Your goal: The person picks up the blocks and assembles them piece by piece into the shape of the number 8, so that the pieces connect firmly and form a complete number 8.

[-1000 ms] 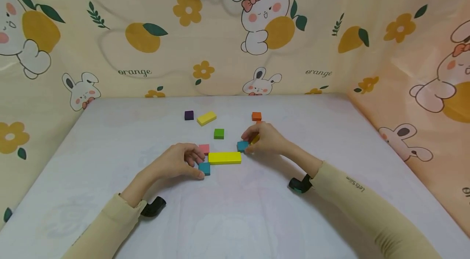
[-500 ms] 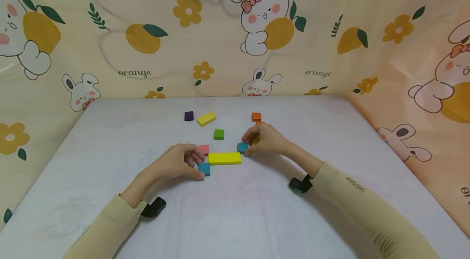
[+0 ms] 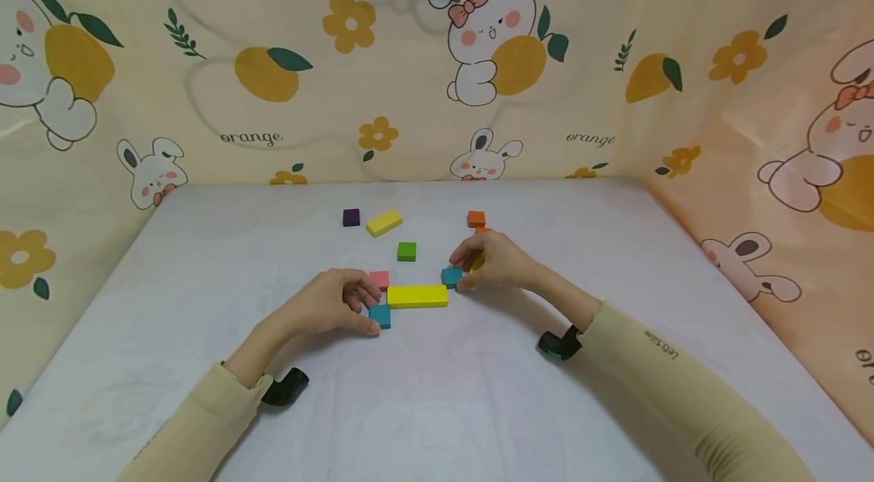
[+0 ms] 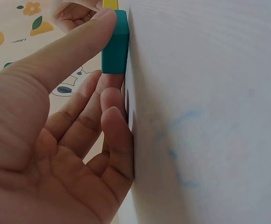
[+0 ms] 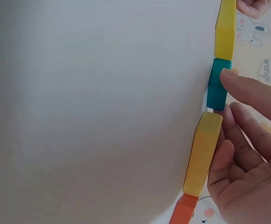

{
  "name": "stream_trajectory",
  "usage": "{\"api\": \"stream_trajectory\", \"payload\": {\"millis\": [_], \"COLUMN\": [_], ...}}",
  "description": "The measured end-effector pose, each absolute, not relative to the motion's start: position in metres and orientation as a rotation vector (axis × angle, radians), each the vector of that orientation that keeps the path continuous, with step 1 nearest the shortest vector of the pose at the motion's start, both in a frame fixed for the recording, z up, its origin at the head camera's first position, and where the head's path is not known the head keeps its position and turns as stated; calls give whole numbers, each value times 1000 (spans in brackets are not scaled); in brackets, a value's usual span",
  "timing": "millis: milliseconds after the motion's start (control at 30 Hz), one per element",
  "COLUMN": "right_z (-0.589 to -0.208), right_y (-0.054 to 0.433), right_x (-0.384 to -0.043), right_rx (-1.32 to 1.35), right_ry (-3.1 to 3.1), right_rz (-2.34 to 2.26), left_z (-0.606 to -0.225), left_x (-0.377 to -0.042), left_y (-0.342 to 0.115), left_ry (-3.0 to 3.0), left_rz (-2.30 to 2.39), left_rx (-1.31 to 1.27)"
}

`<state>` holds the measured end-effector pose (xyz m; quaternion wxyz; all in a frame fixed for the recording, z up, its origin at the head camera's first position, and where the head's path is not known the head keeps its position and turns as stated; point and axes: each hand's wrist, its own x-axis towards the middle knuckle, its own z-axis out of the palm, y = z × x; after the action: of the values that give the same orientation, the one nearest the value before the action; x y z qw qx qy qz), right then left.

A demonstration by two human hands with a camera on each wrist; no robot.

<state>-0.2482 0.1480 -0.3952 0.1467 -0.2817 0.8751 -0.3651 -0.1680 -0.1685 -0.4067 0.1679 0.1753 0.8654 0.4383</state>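
My left hand [image 3: 333, 301] pinches a small blue block [image 3: 379, 316] on the white table, thumb at its near edge and fingers at the far side, beside a pink block [image 3: 378, 280]. A long yellow block [image 3: 417, 297] lies between my hands, its left end close to the left blue and pink blocks. At its far right corner, a second blue block [image 5: 218, 84] sits between the thumb and fingers of my right hand [image 3: 497, 262]. Under that hand lies another yellow block [image 5: 202, 154], mostly hidden in the head view.
Farther back lie a green block [image 3: 407, 252], a paler yellow block [image 3: 385, 223] and a dark purple block [image 3: 351, 218]. An orange block [image 3: 476, 218] stands beyond my right hand, with another orange block [image 5: 184, 208] nearer it. A printed cloth backdrop rises behind the table.
The right blue block has shifted very slightly toward me with the right hand's fingers on it. My left hand and its blue block stay in place.
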Motion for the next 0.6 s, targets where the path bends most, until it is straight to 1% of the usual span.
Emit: {"api": "stream_trajectory", "payload": {"millis": [600], "right_z": [-394], "right_y": [148], "right_x": [-247], "right_rx": [-843], "right_ry": [2519], "right_rz": [-1036], "left_z": [-408], "left_x": [-168], "left_y": [-169], "left_ry": [2455], "left_rz": [1254], "left_rx": [507]}}
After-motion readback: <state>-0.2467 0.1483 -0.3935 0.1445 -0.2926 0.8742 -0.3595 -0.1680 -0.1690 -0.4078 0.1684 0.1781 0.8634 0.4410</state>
